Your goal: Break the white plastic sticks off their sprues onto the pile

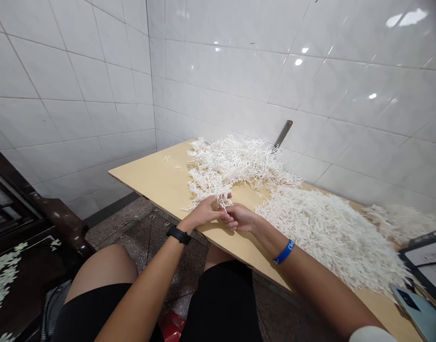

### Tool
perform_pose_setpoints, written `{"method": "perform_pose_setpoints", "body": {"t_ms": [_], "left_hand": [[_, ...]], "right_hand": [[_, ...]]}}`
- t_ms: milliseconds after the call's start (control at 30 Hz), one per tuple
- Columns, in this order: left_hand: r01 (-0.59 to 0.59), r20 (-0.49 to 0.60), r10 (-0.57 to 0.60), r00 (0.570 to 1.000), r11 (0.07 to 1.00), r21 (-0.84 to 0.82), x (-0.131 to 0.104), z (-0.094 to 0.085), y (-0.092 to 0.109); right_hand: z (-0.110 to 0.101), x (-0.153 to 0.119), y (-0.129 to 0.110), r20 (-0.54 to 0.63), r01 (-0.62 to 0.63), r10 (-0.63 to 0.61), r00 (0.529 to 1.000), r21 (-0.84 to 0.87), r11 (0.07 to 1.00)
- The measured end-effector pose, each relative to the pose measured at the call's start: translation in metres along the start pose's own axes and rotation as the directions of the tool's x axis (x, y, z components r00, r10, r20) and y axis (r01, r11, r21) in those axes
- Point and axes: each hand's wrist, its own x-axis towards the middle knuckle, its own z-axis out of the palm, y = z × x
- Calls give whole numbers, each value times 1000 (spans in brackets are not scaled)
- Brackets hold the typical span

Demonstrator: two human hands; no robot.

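My left hand [206, 212], with a black band on its wrist, is near the front edge of the wooden board [150, 173]. Its fingers are curled round a small white branched piece [223, 202]. My right hand [239, 217], with a blue wristband, meets it from the right, its fingertips closed at the same piece. Just behind both hands lies a tangled heap of white branched pieces [239, 161]. A wider pile of small white pieces [332, 232] spreads over the board to the right.
A metal strip [284, 134] stands up behind the heap against the tiled wall. At the lower right are a light blue phone [417, 311] and a dark-framed object [428, 261]. Dark carved furniture [53, 216] stands at the left. Something red [172, 325] lies below.
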Motion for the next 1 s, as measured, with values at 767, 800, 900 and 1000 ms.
{"method": "perform_pose_setpoints", "body": {"t_ms": [767,800,900,1000], "left_hand": [[73,-438,-203,876,952,-297,2,2,-9],[75,-432,-203,879,952,-295,2,2,-8],[90,-423,-185,887,968,-235,1,2,-8],[100,-423,-157,892,983,-152,2,2,-11]], "right_hand": [[31,-9,-3,13,94,-103,995,-544,834],[22,-17,-7,-49,106,-181,982,-650,752],[-11,-46,-13,-199,-48,-390,899,-930,365],[-43,-78,-9,-370,-367,-428,825,-926,93]]}}
